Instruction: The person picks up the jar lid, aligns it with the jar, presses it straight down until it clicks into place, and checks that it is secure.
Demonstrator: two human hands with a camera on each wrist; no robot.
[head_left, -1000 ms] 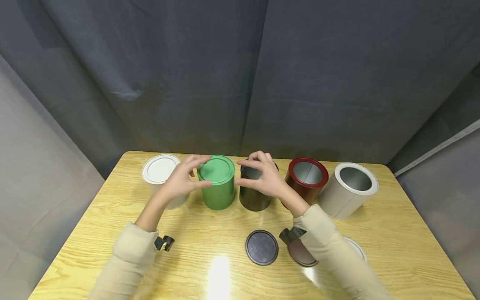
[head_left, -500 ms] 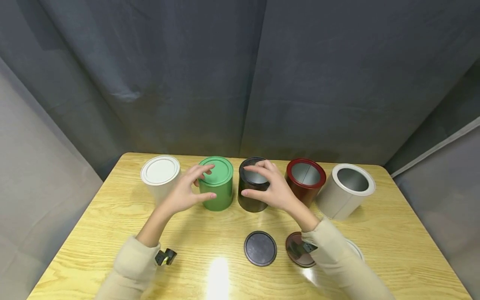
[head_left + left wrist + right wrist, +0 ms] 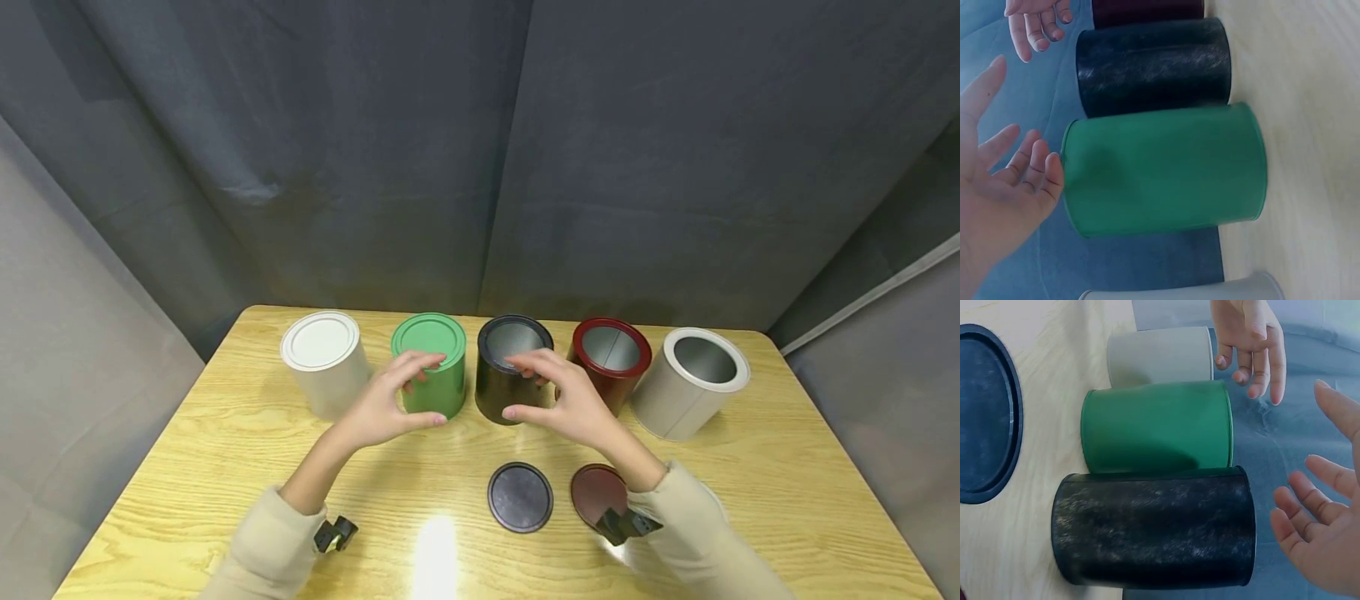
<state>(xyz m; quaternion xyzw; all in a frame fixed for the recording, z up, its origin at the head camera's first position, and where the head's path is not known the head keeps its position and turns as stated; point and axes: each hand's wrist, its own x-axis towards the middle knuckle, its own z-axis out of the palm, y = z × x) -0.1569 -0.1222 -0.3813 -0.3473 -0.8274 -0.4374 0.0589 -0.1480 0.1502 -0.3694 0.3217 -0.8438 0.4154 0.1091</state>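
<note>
A: Hands first. Where are your fingers relative to the tins?

B: Your left hand (image 3: 386, 404) hovers in front of the green tin (image 3: 430, 364), fingers spread and relaxed, holding nothing. The left wrist view shows the fingertips (image 3: 1035, 165) near the tin's lidded end, apart from it. Your right hand (image 3: 567, 398) hovers in front of the black tin (image 3: 512, 367), fingers likewise spread, gripping nothing; the right wrist view shows a clear gap between its fingertips (image 3: 1291, 506) and the tin's open mouth.

A: Position of the two tins?

B: Both stand upright on the wooden table (image 3: 225, 467), side by side and touching or nearly so, in the middle of a row. The green tin carries its green lid; the black tin is open.

A: Remainder of the row?

B: A lidded white tin (image 3: 324, 362) stands left of the green one. An open dark red tin (image 3: 611, 360) stands right of the black one, then an open white tin (image 3: 693, 379). A black lid (image 3: 521, 497) and a dark red lid (image 3: 597, 493) lie flat on the table near you, just beside each other, below your right hand.
</note>
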